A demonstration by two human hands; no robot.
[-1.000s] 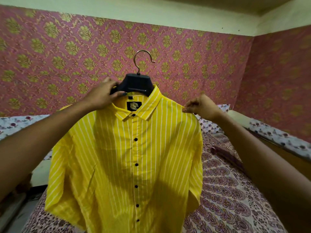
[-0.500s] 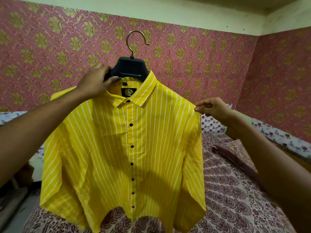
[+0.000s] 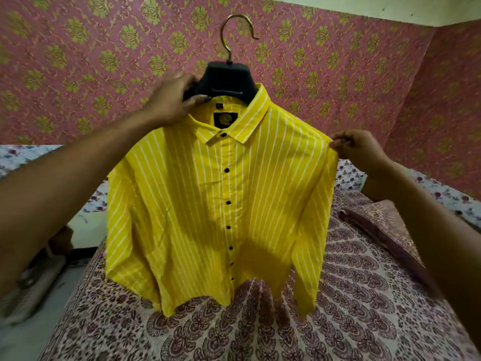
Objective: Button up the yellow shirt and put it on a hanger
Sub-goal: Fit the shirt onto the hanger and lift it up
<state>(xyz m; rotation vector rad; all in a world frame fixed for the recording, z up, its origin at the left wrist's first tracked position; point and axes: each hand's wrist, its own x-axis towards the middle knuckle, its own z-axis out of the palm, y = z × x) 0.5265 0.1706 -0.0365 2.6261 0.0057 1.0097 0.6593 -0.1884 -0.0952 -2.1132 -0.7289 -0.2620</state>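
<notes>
The yellow shirt (image 3: pixel 208 204) with white stripes hangs buttoned on a dark hanger (image 3: pixel 226 82) with a brass hook, held up in the air over the bed. My left hand (image 3: pixel 171 100) grips the hanger's left side at the collar. My right hand (image 3: pixel 356 149) pinches the shirt's right shoulder seam between thumb and fingers. Black buttons run down the closed front. The hanger's arms are hidden inside the shirt.
A bed with a paisley-print cover (image 3: pixel 260 329) lies below the shirt, with a matching pillow (image 3: pixel 385 225) at the right. Pink patterned walls (image 3: pixel 78 61) stand behind and to the right. A floral-covered ledge (image 3: pixel 442 194) runs along the right wall.
The shirt on its hanger has risen, so its hem now hangs above the bed. My right hand stays pinched on the shoulder seam, lower than the collar.
</notes>
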